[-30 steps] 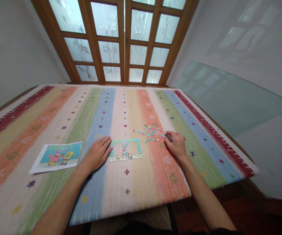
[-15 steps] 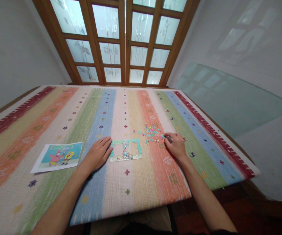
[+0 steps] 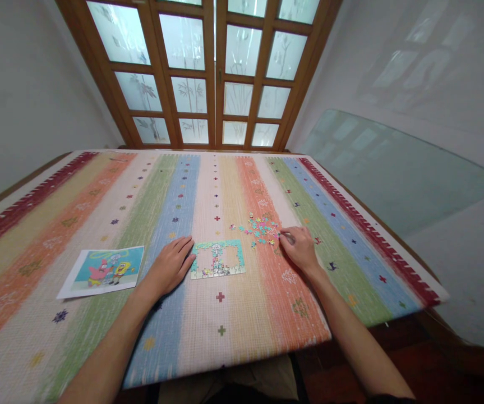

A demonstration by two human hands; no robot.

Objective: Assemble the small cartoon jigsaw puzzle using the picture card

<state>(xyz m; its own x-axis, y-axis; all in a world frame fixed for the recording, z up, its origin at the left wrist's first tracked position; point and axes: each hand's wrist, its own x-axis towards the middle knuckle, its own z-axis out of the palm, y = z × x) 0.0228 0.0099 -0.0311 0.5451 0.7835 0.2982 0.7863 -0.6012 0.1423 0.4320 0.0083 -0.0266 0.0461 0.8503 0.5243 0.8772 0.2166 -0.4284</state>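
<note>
A partly assembled jigsaw puzzle (image 3: 215, 274) lies flat on the striped tablecloth, its teal border joined and a column of pieces down the middle, with two gaps showing the cloth. My left hand (image 3: 174, 261) rests palm down at its left edge, fingers stretched out and fingertips by the upper left corner. To the upper right of the puzzle is a scatter of loose jigsaw pieces (image 3: 262, 229), mostly teal with some pink and yellow. My right hand (image 3: 298, 247) is at the scatter's right edge, thumb and index finger curled together; whatever is between the fingertips is too small to make out.
A printed picture sheet (image 3: 106, 271) with cartoon figures lies left of my left forearm. The tablecloth (image 3: 242, 314) covers the table, whose front edge is close to my body. Glass-paned wooden doors (image 3: 215, 84) stand behind it; a pale glass panel (image 3: 393, 163) is at the right wall.
The view has shifted very slightly. My right fingertips are a touch closer to the loose pieces. My left hand keeps its place beside the puzzle.
</note>
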